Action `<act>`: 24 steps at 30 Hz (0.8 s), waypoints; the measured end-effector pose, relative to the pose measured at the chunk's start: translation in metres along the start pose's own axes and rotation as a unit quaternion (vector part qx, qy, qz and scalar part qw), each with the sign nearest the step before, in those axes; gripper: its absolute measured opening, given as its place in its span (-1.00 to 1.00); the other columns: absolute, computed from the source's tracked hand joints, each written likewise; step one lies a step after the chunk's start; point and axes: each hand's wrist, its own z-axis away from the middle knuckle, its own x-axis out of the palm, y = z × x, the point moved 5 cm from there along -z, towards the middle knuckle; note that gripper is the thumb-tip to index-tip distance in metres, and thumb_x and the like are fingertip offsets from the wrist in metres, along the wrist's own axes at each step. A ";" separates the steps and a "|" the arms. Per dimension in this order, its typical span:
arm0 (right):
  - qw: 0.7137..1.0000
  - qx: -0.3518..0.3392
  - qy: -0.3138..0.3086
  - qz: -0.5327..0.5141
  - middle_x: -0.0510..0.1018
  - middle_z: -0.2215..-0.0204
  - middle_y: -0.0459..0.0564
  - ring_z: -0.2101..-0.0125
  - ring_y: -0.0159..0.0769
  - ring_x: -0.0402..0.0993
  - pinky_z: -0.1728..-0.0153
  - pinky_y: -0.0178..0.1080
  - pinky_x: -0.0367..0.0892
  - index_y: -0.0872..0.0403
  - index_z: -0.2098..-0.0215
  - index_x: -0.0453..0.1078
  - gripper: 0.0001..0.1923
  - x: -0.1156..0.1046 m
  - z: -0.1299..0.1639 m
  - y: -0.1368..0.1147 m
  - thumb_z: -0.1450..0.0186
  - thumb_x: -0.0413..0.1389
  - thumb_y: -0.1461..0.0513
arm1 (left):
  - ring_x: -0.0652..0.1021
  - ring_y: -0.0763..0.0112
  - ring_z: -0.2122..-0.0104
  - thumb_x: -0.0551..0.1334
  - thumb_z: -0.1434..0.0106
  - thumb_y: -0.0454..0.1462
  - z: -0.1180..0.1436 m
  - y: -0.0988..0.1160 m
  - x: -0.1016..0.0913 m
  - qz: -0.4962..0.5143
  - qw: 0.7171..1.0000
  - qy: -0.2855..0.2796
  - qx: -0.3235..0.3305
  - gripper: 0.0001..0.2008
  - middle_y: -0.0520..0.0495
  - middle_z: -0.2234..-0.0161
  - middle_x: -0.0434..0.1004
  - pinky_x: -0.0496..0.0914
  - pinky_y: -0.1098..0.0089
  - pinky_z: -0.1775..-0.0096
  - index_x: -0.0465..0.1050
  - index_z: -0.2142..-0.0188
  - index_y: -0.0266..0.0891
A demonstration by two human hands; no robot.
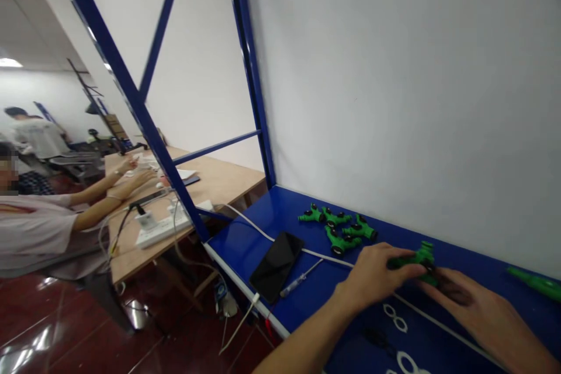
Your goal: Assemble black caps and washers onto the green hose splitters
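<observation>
My left hand (380, 269) is closed on a green Y-shaped hose splitter (424, 254), with thumb and fingers around one branch. At the splitter's near side, my right hand (475, 307) grips it too, its fingers partly hidden. Several similar green hose splitters (339, 239) with black parts lie together to the left, by the wall. White ring-shaped pieces (395, 318) lie on the blue shelf (307, 310) below my hands, beside some dark pieces (377, 339) too dim to make out. Another green item (535, 282) lies at the far right.
A phone (277, 266) with a white cable and a screwdriver (301, 279) lie on the shelf's left part. Blue frame posts (131, 99) rise at the left. Beyond them, a co-worker's hands (138, 178) are over a wooden table (223, 178) with a power strip (164, 229).
</observation>
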 end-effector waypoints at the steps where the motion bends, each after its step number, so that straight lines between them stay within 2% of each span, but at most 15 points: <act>1: 1.000 0.016 -0.024 -0.008 0.73 0.41 0.02 0.41 0.02 0.69 0.44 -0.14 0.57 -0.07 0.33 0.61 -0.54 0.001 -0.002 0.000 -0.01 0.24 -0.19 | 0.54 0.17 -0.09 0.23 -0.35 0.02 0.006 0.002 -0.006 -0.019 1.000 0.018 -0.005 -0.54 -0.15 -0.05 0.61 0.35 0.25 -0.18 0.58 -0.09 -0.16; 3: 0.998 0.045 -0.050 -0.013 0.71 0.45 0.05 0.44 0.05 0.68 0.47 -0.10 0.54 -0.08 0.37 0.64 -0.56 0.001 -0.004 -0.003 0.01 0.25 -0.18 | 0.49 0.16 -0.15 0.24 -0.36 -0.04 0.025 0.007 -0.019 -0.023 0.998 0.060 -0.022 -0.56 -0.15 -0.09 0.56 0.30 0.23 -0.23 0.53 -0.15 -0.12; 6: 0.998 0.041 -0.050 -0.027 0.68 0.54 0.07 0.54 0.04 0.63 0.57 -0.10 0.46 -0.06 0.45 0.66 -0.64 -0.002 -0.008 -0.017 -0.06 0.27 -0.13 | 0.54 0.18 -0.05 0.20 -0.39 -0.06 0.064 0.012 -0.037 -0.012 0.993 0.082 -0.084 -0.64 -0.12 -0.04 0.58 0.38 0.25 -0.12 0.56 -0.09 -0.08; 8: 0.997 0.020 -0.055 -0.043 0.69 0.51 0.08 0.54 0.00 0.63 0.56 -0.11 0.47 -0.01 0.41 0.68 -0.68 0.000 -0.010 -0.027 -0.12 0.28 -0.06 | 0.58 0.21 0.10 0.15 -0.42 -0.06 0.090 0.014 -0.043 -0.027 0.991 0.061 -0.118 -0.65 -0.12 0.03 0.60 0.45 0.26 0.04 0.58 -0.04 -0.09; 10: 0.997 0.023 -0.062 -0.038 0.73 0.39 0.08 0.46 -0.05 0.66 0.45 -0.13 0.53 0.02 0.31 0.68 -0.70 0.006 -0.010 -0.032 -0.16 0.29 -0.01 | 0.58 0.27 0.25 0.14 -0.41 -0.05 0.110 0.011 -0.045 -0.054 0.985 0.043 -0.159 -0.64 -0.12 0.06 0.60 0.45 0.29 0.19 0.57 -0.05 -0.09; 12: 0.997 0.019 -0.069 -0.030 0.73 0.25 0.09 0.36 -0.10 0.69 0.32 -0.15 0.56 0.04 0.20 0.67 -0.69 0.009 -0.007 -0.035 -0.21 0.28 0.03 | 0.57 0.32 0.32 0.13 -0.41 -0.06 0.123 0.006 -0.042 -0.069 0.980 0.022 -0.186 -0.64 -0.13 0.05 0.59 0.44 0.31 0.26 0.58 -0.03 -0.12; 14: 0.998 0.010 -0.067 -0.009 0.72 0.20 0.06 0.33 -0.17 0.69 0.29 -0.18 0.56 0.02 0.12 0.65 -0.69 0.003 -0.001 -0.038 -0.30 0.22 0.03 | 0.55 0.35 0.39 0.15 -0.40 -0.05 0.130 0.003 -0.037 -0.078 0.977 0.014 -0.200 -0.63 -0.13 0.07 0.60 0.44 0.32 0.30 0.57 -0.04 -0.12; 16: 0.998 -0.004 -0.051 0.031 0.70 0.15 0.02 0.31 -0.21 0.67 0.27 -0.20 0.55 -0.02 0.11 0.64 -0.69 -0.017 0.006 -0.038 -0.35 0.17 0.01 | 0.54 0.37 0.42 0.18 -0.37 -0.07 0.131 0.002 -0.029 -0.069 0.976 0.000 -0.205 -0.64 -0.12 0.07 0.59 0.46 0.33 0.31 0.57 -0.05 -0.11; 18: 0.996 -0.017 -0.008 0.093 0.66 0.10 0.05 0.25 -0.17 0.64 0.22 -0.16 0.53 -0.02 0.13 0.64 -0.67 -0.052 0.012 -0.031 -0.38 0.12 0.00 | 0.56 0.39 0.40 0.23 -0.33 -0.11 0.129 0.003 -0.021 -0.051 0.978 -0.024 -0.202 -0.65 -0.12 0.04 0.58 0.48 0.34 0.28 0.57 -0.06 -0.11; 21: 0.972 -0.021 0.080 0.219 0.59 0.10 0.23 0.12 0.05 0.54 0.07 0.06 0.42 0.10 0.08 0.60 -0.63 -0.108 0.013 -0.011 -0.40 0.06 0.06 | 0.58 0.39 0.36 0.27 -0.29 -0.18 0.125 0.005 -0.011 -0.039 0.981 -0.041 -0.184 -0.66 -0.10 0.03 0.58 0.51 0.34 0.21 0.58 -0.04 -0.10; 24: 0.942 -0.019 0.097 0.321 0.58 0.16 0.31 0.08 0.19 0.46 0.10 0.16 0.35 0.13 0.03 0.56 -0.66 -0.135 0.009 0.012 -0.37 0.08 0.13 | 0.58 0.39 0.38 0.28 -0.28 -0.17 0.122 0.007 -0.009 -0.050 0.984 -0.030 -0.168 -0.69 -0.09 0.06 0.59 0.52 0.36 0.26 0.60 0.00 -0.06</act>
